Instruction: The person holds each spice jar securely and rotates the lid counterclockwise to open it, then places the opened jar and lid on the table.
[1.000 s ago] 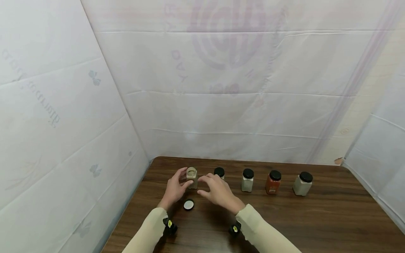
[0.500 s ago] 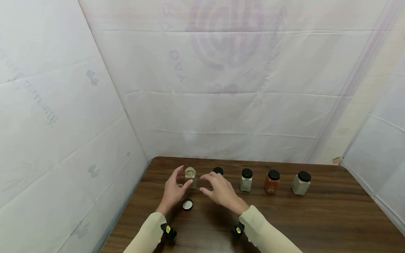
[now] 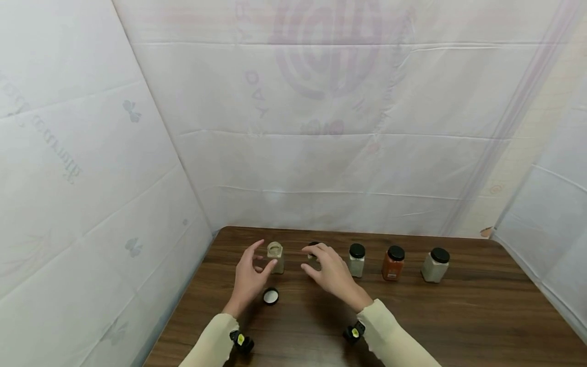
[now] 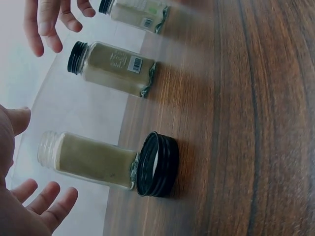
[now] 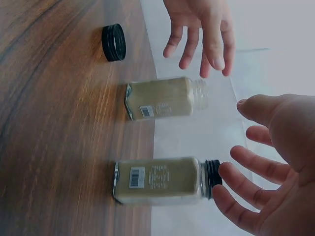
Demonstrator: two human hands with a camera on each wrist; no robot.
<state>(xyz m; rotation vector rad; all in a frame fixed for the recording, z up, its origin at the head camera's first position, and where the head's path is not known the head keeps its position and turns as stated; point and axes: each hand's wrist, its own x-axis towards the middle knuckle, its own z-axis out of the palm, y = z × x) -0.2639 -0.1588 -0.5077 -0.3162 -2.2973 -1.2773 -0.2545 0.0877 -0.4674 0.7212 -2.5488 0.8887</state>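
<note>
An uncapped glass jar of greenish-beige powder (image 3: 277,264) stands upright at the left of the table. My left hand (image 3: 249,279) is just beside it, fingers spread and apart from the glass in the left wrist view. Its black screw lid (image 3: 271,296) lies in front, white lining up. My right hand (image 3: 332,273) hovers by a second, capped powder jar (image 5: 162,179), thumb and fingers apart. In the right wrist view its fingertips are close to that jar's black lid (image 5: 213,179); contact cannot be told. From the head view, the hand mostly hides this jar.
Further right along the row stand a pale powder jar (image 3: 356,265), a jar of red-orange powder (image 3: 393,267) and another pale jar (image 3: 435,269), all with black lids. The brown wooden table (image 3: 481,306) meets white fabric walls (image 3: 321,168) behind and at the sides.
My right hand has shifted right, away from the uncapped jar and over to the second one. My left hand has drawn back slightly from the uncapped jar. The jars stay in place.
</note>
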